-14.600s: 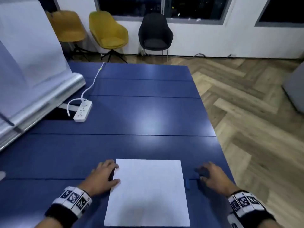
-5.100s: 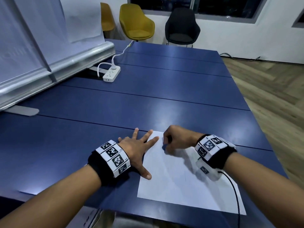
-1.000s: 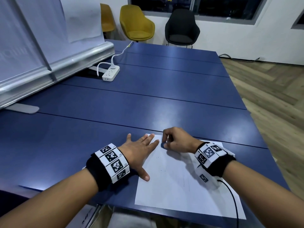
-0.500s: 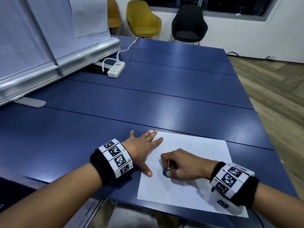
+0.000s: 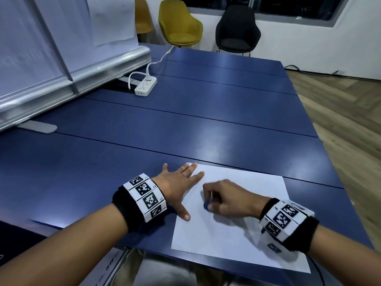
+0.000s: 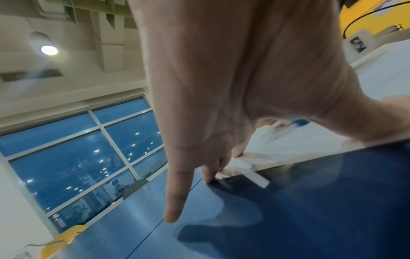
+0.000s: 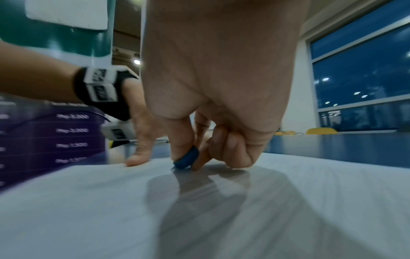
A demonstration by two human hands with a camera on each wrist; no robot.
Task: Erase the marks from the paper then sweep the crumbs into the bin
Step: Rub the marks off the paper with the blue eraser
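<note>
A white sheet of paper (image 5: 243, 219) lies near the front edge of the blue table (image 5: 185, 131). My right hand (image 5: 224, 198) pinches a small blue eraser (image 5: 206, 205) between thumb and fingers and presses it on the left half of the sheet; the right wrist view shows the eraser (image 7: 186, 158) touching the paper (image 7: 199, 210). My left hand (image 5: 179, 182) lies flat with fingers spread, holding down the sheet's left edge. In the left wrist view the fingers (image 6: 175, 192) press on the table and the paper's corner (image 6: 255, 157). No bin is in view.
A white power strip (image 5: 145, 87) with its cable sits at the far left of the table beside a rolled banner stand (image 5: 72, 79). Two yellow chairs (image 5: 179, 27) and a black chair (image 5: 237, 29) stand beyond the table. Wooden floor (image 5: 340, 120) lies to the right.
Over the last second my right hand has drawn the eraser from the sheet's far left corner back toward me, to beside my left thumb. My left hand has stayed flat on the paper's left edge.
</note>
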